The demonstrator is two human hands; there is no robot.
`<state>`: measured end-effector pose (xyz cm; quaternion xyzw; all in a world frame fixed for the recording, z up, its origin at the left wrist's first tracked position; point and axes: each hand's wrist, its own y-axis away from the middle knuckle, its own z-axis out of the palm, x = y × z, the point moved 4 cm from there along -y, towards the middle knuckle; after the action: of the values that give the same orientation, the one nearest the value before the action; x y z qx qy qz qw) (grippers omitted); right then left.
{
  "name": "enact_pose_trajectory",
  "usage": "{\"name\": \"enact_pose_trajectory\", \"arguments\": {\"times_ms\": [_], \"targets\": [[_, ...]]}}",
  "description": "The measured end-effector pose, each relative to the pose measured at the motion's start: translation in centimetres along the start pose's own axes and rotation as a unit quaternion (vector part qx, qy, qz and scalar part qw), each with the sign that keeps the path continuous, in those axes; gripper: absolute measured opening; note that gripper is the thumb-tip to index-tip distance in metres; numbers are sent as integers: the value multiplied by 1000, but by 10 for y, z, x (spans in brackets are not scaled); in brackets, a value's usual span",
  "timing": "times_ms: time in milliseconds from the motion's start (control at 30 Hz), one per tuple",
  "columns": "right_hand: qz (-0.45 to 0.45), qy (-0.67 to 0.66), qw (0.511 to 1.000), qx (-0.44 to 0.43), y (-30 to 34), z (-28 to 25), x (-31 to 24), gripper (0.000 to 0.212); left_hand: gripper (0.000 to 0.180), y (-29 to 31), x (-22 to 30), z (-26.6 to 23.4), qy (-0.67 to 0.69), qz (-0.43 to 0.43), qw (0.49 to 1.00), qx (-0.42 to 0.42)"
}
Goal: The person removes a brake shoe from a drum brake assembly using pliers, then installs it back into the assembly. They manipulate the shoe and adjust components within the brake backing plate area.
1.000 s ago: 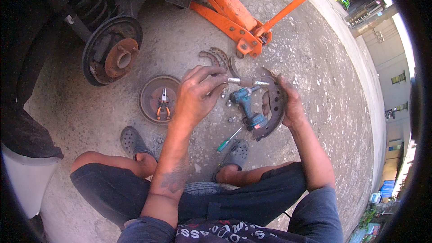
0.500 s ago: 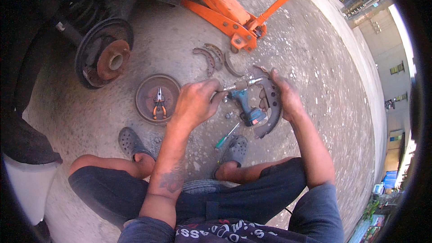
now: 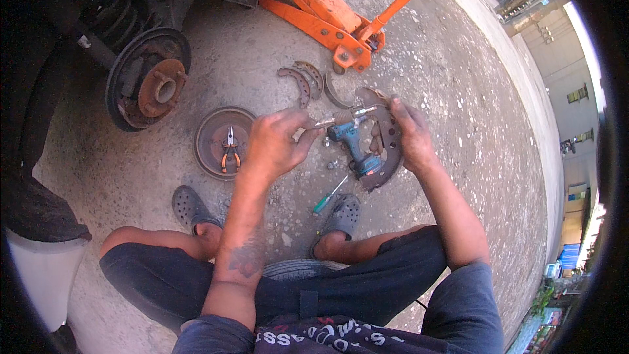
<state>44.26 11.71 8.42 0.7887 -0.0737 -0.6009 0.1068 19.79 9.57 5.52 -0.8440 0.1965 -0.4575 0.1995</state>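
In front of me my left hand (image 3: pixel 278 141) pinches one end of a short metal brake adjuster rod (image 3: pixel 343 118). The rod's other end meets the upper part of a dark, curved brake shoe (image 3: pixel 392 151); whether it is seated there I cannot tell. My right hand (image 3: pixel 416 136) grips that shoe by its outer edge, thumb near the top. Below them on the ground lies a teal cordless driver (image 3: pixel 350 141), partly behind the shoe. A green-handled screwdriver (image 3: pixel 330 196) rests nearer my right foot.
An upturned brake drum (image 3: pixel 204 152) holds orange-handled pliers (image 3: pixel 230 154). Loose brake shoes (image 3: pixel 303 85) lie farther off, before an orange floor jack (image 3: pixel 321 16). At left is the car's bare wheel hub (image 3: pixel 160 88). I sit on a tyre (image 3: pixel 304 269).
The brake shoe has turned a little in my right hand, its lower end swinging left and up. The rod stays between both hands, slightly lower at the shoe end.
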Motion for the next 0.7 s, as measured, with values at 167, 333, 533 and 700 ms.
{"name": "enact_pose_trajectory", "arguments": {"times_ms": [167, 333, 533, 700], "targets": [[-4, -8, 999, -35, -2, 7, 2, 48, 16, -4, 12, -8, -53, 4, 998, 24], [-28, -26, 999, -22, -7, 13, 4, 47, 19, -4, 7, -2, -87, 28, 994, 54], [-41, -22, 999, -12, -2, 7, 5, 58, 19, 0, 3, 2, -26, 13, 994, 108], [-89, 62, 991, 72, -1, 5, -1, 54, 31, 7, -1, 13, -66, -17, 997, 43]]}}
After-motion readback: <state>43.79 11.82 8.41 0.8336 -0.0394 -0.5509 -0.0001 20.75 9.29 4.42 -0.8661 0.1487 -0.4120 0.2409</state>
